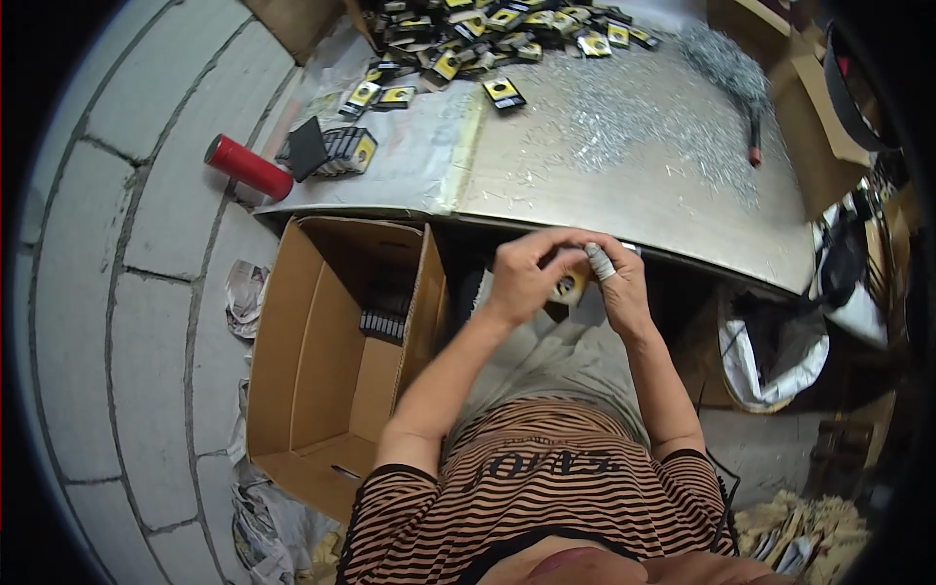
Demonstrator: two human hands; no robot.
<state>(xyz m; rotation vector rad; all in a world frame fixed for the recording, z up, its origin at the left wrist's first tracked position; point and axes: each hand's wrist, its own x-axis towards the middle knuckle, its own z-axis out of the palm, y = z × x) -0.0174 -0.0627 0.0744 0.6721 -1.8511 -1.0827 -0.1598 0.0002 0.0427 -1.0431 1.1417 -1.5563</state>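
Note:
My left hand [526, 276] and my right hand [624, 288] meet over my lap, just in front of the table's near edge. Between them shows a small black-and-yellow box [567, 289], partly covered by the fingers of both hands. The left thumb and fingers are bent together at its upper side. White tape wraps one digit of my right hand, and that hand curls round the box's other side. What the fingertips pinch at the top is hidden.
Many similar boxes lie heaped on the metal-topped table [624, 200], beside scattered metal pins [624, 127]. A row of boxes [351, 151] and a red cylinder [249, 168] sit at left. An open carton [297, 361] stands left of my legs, a lined bucket [770, 370] right.

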